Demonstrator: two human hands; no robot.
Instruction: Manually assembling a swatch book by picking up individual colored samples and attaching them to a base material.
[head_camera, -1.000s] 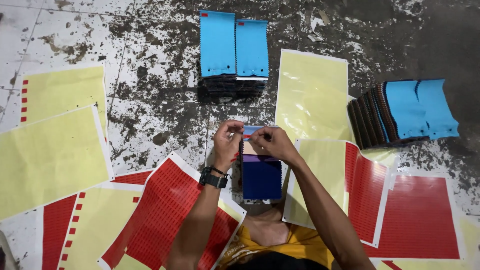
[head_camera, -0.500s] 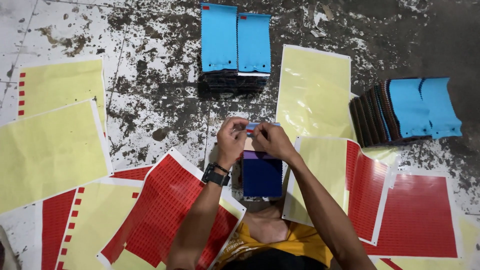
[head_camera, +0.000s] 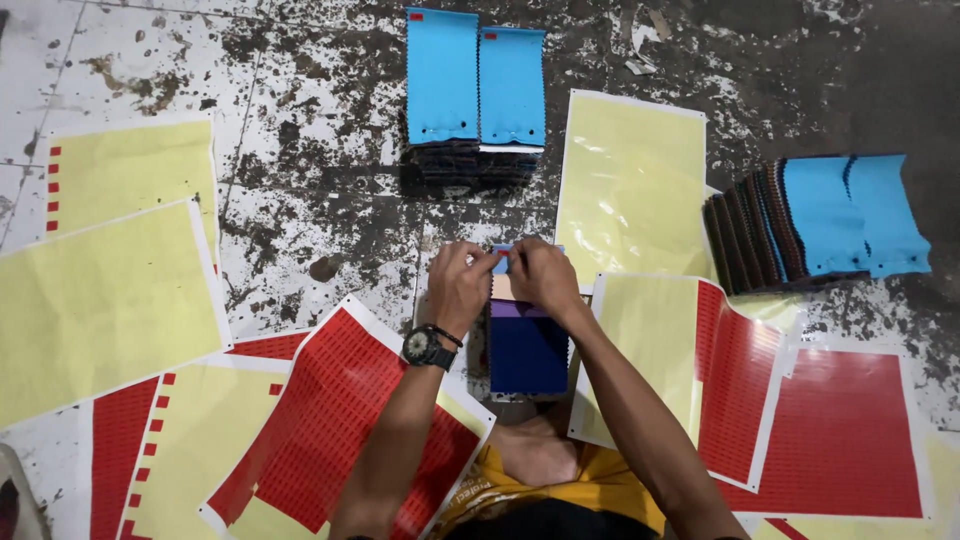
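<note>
My left hand, with a black wristwatch on its wrist, and my right hand meet at the top edge of a small stack of fabric swatches lying on the floor in front of me. The stack's top pieces are dark blue and purple, with a light blue strip at its far end under my fingertips. Both hands pinch at that far end; what sits between the fingers is too small to make out. A red sticker sheet lies under my left forearm.
Two blue-topped swatch stacks stand farther out, and a fanned pile of swatches lies at the right. Yellow backing sheets and red sticker sheets are spread over the stained floor on both sides.
Both hands have stayed at the far end of the swatch stack, with the fingertips drawn closer together. The view has shifted slightly.
</note>
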